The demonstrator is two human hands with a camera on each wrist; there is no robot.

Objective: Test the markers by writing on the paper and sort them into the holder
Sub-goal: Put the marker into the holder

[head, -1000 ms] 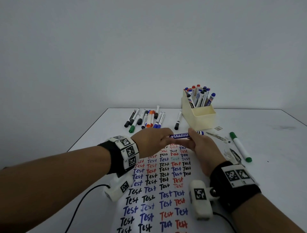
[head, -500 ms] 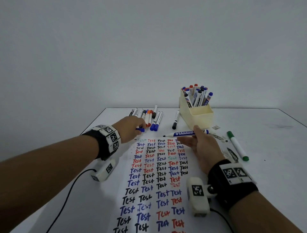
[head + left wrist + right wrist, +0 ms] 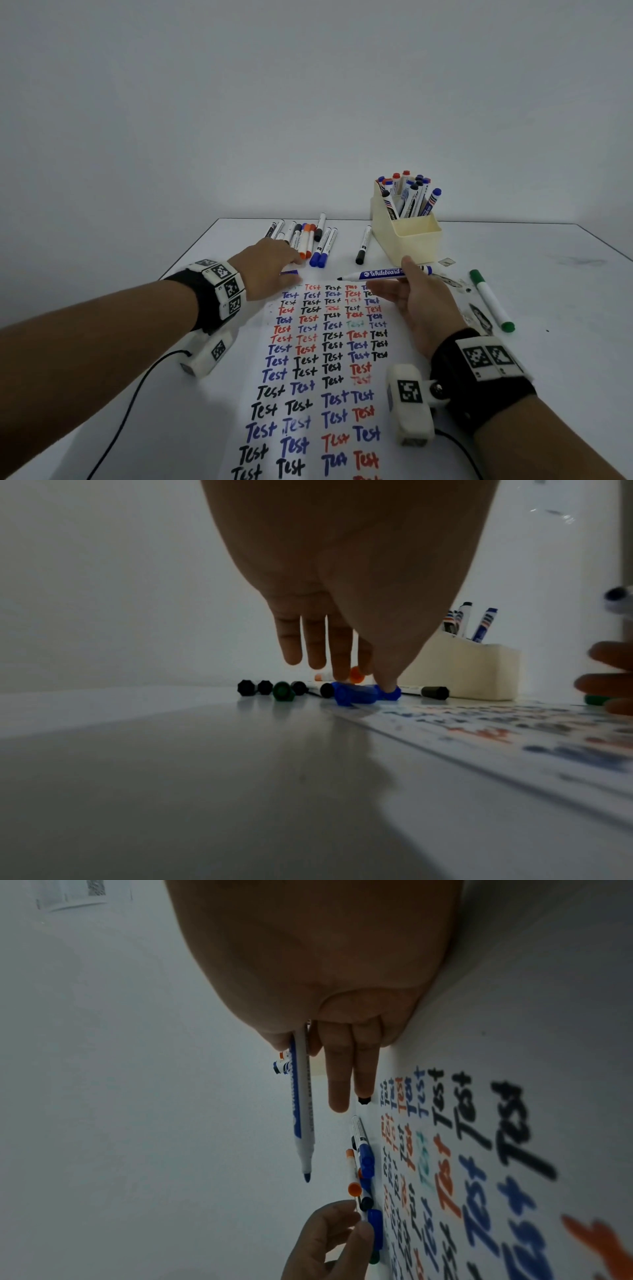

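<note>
Two hands work over the white desk [image 3: 513, 377]. The right hand [image 3: 416, 301] pinches an uncapped blue marker [image 3: 380, 273] between thumb and forefinger, its other fingers [image 3: 337, 1080] straight, holding it level above the top edge of the paper [image 3: 322, 377], tip pointing left. The left hand [image 3: 270, 267], fingers extended, presses the blue cap [image 3: 356, 695] onto the desk beside the loose markers [image 3: 308, 236]. Behind stands the cream holder [image 3: 407, 240], its rear compartment full of markers.

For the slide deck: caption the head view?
Right hand holds uncapped blue marker over test paper; left hand sets cap down.
</note>
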